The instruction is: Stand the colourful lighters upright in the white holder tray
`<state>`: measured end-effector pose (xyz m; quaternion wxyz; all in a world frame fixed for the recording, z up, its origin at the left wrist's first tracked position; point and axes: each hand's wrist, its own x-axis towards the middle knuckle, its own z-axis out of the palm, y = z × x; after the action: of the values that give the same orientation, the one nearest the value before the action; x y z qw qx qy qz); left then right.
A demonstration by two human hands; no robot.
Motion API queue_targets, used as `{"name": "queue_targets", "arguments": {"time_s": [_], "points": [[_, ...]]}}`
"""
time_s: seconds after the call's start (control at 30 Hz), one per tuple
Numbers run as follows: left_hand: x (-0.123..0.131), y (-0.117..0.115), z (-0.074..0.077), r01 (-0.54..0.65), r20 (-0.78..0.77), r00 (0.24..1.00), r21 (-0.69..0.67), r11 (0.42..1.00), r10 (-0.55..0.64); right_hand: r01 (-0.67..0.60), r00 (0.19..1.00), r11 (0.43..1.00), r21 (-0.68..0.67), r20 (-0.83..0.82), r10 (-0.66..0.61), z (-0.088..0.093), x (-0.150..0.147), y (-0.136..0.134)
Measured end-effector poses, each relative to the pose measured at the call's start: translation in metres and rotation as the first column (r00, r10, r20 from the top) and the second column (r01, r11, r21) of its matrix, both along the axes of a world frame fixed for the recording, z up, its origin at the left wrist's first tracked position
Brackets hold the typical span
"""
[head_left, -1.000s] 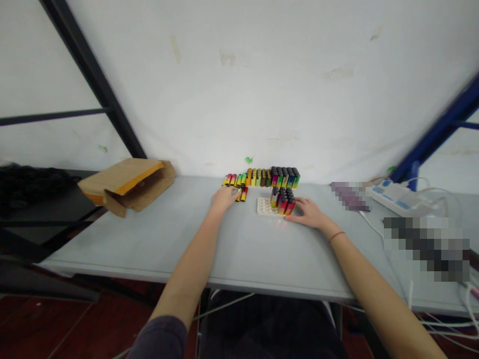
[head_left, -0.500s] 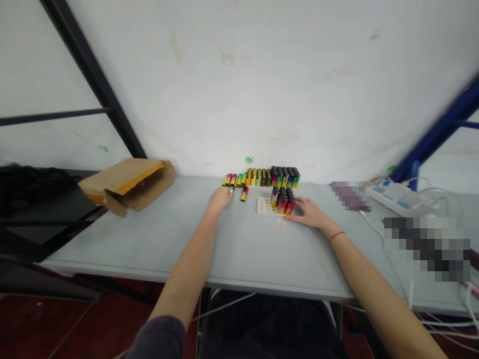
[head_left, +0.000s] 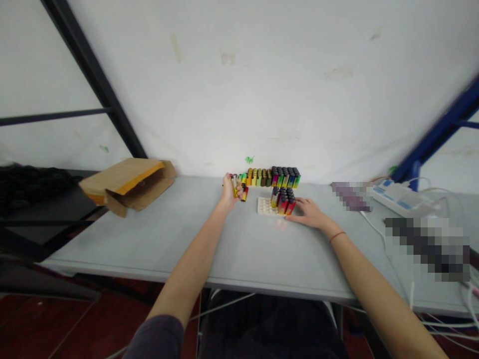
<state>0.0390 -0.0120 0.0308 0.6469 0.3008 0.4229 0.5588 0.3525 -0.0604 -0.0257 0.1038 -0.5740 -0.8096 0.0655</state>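
Observation:
My left hand is closed round a yellow lighter, raised a little at the left end of the lighter row. Just right of it a red and yellow lighter lies on the table. My right hand has its fingers spread, thumb and fingertips against the right side of a white tray with holes. Several lighters with dark tops stand upright in the tray's right part; its left holes are bare. Behind it, packed upright lighters and yellow ones stand along the wall.
An open cardboard box lies at the table's left. On the right are a white power strip with cables, a blurred purple object and a blurred dark object.
My left hand has turned upward and moved slightly right, and a yellow lighter now shows in its grasp. My right hand and the tray have stayed in place.

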Motion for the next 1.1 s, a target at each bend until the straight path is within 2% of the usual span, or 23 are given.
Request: {"name": "queue_targets", "arguments": {"time_s": [0.1, 0.33, 0.73, 1.1], "points": [[0.009, -0.005, -0.002, -0.013, -0.014, 1.000, -0.031, 0.999, 0.013, -0.008, 1.000, 1.000, 0.005, -0.007, 0.008, -0.001, 0.001, 0.001], [0.025, -0.011, -0.010, -0.048, -0.073, 0.996, 0.061, 0.997, 0.052, 0.006, 1.000, 1.000, 0.000, -0.010, -0.006, 0.001, 0.000, -0.001], [0.034, -0.015, -0.007, -0.140, -0.087, 0.986, 0.046, 0.989, 0.143, 0.007, 1.000, 1.000, -0.014, -0.003, -0.007, 0.003, -0.002, -0.002], [0.033, -0.016, -0.016, -0.053, -0.076, 0.996, 0.042, 0.998, 0.056, -0.001, 1.000, 1.000, -0.008, -0.004, 0.001, 0.004, -0.002, -0.002]]}}
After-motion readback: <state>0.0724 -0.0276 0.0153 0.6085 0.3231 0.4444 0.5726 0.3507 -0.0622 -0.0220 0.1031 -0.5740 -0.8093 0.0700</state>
